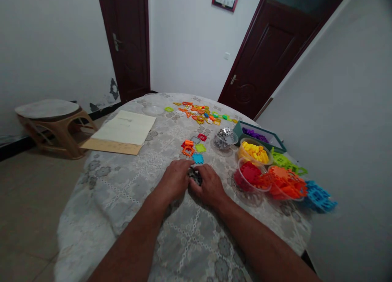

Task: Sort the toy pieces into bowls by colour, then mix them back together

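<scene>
Left hand [176, 178] and right hand [211, 186] curled around a dark piece [195, 176]
The dark piece is being held between the fingertips of both hands, low over the tablecloth [128, 196], just on the near side of a blue piece [198, 158]. Orange pieces [188, 151] and a lime piece [200, 148] are lying beyond, while tubs of yellow pieces [255, 152] and red pieces [249, 174] are standing to the right.
</scene>
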Available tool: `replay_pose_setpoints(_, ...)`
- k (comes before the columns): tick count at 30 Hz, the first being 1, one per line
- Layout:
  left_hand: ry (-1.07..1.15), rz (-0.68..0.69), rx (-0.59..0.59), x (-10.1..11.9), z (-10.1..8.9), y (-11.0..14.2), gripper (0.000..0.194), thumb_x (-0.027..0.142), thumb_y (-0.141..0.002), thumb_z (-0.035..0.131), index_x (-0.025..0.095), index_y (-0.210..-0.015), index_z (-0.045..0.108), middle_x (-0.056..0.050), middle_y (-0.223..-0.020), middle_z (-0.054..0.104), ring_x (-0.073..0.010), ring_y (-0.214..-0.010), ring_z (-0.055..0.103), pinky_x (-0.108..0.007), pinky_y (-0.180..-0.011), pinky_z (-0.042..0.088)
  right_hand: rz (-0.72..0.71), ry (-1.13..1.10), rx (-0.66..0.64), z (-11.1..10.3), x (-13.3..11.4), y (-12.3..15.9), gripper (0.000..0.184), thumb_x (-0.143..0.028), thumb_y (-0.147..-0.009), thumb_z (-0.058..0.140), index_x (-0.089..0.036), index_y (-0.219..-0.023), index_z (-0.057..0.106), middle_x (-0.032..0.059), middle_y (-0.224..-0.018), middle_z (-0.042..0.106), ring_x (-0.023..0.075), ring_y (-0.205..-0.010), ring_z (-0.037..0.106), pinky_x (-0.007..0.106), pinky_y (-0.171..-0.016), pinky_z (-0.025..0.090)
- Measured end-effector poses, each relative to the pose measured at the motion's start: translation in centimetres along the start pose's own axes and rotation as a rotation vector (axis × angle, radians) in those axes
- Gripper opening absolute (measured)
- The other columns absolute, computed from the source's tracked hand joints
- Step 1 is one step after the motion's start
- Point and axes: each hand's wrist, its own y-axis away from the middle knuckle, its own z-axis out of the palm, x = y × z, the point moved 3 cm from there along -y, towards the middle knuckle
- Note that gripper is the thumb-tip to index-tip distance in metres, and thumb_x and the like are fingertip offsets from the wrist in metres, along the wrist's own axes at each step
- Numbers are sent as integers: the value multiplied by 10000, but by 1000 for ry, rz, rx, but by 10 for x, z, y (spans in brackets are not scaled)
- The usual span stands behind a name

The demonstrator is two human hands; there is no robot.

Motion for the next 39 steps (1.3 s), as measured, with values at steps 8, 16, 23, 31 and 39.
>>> replay_pose_setpoints(8,-382,66,-134,4,10,-5,278,155,-958,540,199,-1127,757,-158,-1256,698,-319,-1159,596,-464,-1009,466,420,-695,162,-14,39,-6,599,-699,-1016,396,-202,-986,729,50,-842,695,185,-721,637,278,-585,481)
replay_pose_setpoints(16,-104,-10,0,7,0,-5,310,263,-1043,380,226,-1039,688,-105,-972,731,-258,-905,653,-386,-876,467,544,-918,193,-5,51,-9,546,-746,-912,604,-200,-934,623,-10,-734,617,142,-553,653,193,-378,387)
replay_pose_setpoints(23,129,-66,-89,15,3,-3,251,429,-1012,466,271,-964,655,-42,-836,707,-231,-794,649,-364,-777,459,558,-810,132,-12,45,-12,413,-473,-873,700,-206,-1181,641,-16,-735,681,156,-590,667,221,-474,494)
replay_pose_setpoints(31,-92,33,-238,17,20,1,378,340,-824,716,274,-1194,681,-94,-1173,682,-292,-1017,683,-388,-863,491,519,-717,115,-13,42,-15,362,-293,-862,600,-230,-1214,655,-14,-833,700,155,-688,649,255,-622,507)
replay_pose_setpoints(39,-131,30,-282,17,22,-1,256,272,-857,625,248,-1111,636,-92,-1103,694,-274,-1005,671,-359,-858,458,327,-575,193,-24,25,-12,349,-258,-923,608,-244,-1267,662,37,-1113,753,201,-1020,691,347,-962,519)
